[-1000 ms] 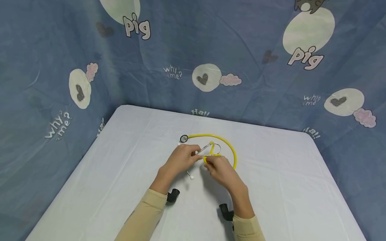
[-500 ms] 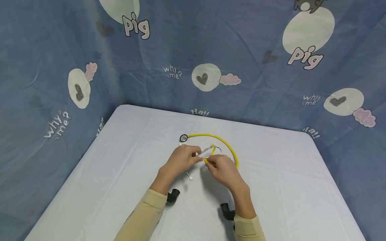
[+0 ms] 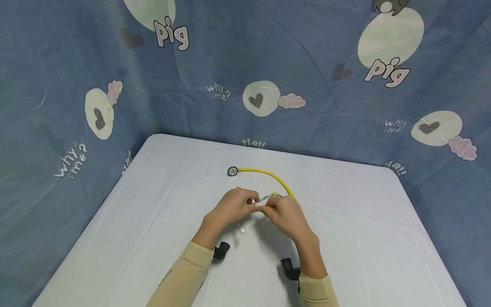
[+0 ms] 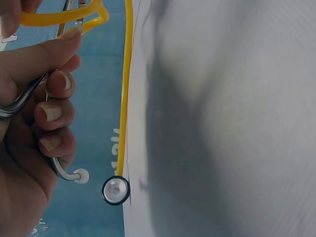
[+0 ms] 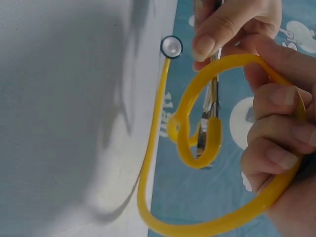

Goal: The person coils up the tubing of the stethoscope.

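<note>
A stethoscope with yellow tubing (image 3: 264, 171) is between my two hands over the white table. My left hand (image 3: 232, 207) grips its metal ear tubes (image 4: 22, 101) in curled fingers; one white ear tip (image 4: 81, 176) pokes out below them. My right hand (image 3: 287, 218) holds the yellow tubing in curled fingers, close beside the left fingertips. In the right wrist view the tube's forked part (image 5: 185, 111) loops back near the metal tubes. The round, black-rimmed chest piece (image 3: 232, 171) is at the tubing's far end, beyond the left hand.
A white cloth covers the table (image 3: 364, 221). Blue printed fabric (image 3: 322, 76) hangs behind it and at the left. Black angled pieces (image 3: 220, 251) sit at both wrists, by the beige sleeves (image 3: 182, 273).
The right hand's fingers have come up against the left fingertips. The metal frame has dipped behind the right hand, and the visible tubing arc has shortened. The chest piece has shifted slightly farther away.
</note>
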`<state>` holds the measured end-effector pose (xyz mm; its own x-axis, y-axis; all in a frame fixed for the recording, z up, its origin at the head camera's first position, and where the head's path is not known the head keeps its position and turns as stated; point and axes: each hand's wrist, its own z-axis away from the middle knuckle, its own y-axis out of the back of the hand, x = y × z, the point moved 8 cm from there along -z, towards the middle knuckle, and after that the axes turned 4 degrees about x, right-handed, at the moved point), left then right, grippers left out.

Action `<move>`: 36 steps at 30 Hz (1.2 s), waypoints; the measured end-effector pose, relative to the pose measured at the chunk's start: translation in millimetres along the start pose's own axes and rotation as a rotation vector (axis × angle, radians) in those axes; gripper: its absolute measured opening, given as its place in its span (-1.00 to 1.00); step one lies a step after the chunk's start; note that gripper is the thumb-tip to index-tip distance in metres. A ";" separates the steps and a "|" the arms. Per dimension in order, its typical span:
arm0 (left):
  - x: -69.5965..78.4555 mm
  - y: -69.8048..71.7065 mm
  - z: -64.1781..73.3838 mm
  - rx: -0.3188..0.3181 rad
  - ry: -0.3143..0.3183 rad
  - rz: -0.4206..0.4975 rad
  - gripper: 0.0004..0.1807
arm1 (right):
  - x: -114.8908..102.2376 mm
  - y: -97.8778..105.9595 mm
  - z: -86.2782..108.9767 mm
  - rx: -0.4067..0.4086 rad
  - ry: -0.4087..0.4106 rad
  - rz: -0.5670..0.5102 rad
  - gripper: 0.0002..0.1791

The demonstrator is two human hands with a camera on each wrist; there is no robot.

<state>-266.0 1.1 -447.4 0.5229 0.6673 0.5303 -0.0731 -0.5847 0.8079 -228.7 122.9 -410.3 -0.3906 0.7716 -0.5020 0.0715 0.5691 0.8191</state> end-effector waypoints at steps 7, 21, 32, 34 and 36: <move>4.0 -3.6 0.4 -0.023 -0.016 -0.001 -0.89 | 7.9 0.2 1.9 -0.055 -0.075 -0.048 -0.76; 2.6 -4.6 1.1 -0.072 0.004 0.016 -0.89 | 15.3 -0.6 5.0 -0.137 -0.110 -0.194 -0.85; 7.7 -10.3 3.0 -0.148 -0.015 0.052 -0.92 | 15.9 8.2 3.3 -0.082 -0.055 -0.209 -0.84; 9.5 -12.1 3.8 -0.163 -0.022 0.073 -0.92 | 17.0 9.3 2.9 -0.058 -0.046 -0.184 -0.86; 11.6 -14.4 4.3 -0.176 -0.035 0.091 -0.92 | 18.0 11.4 2.8 -0.027 -0.043 -0.155 -0.86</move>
<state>-255.2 15.2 -454.0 0.5366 0.5973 0.5961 -0.2666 -0.5502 0.7913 -232.4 144.0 -410.8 -0.3556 0.6868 -0.6339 -0.0120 0.6749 0.7378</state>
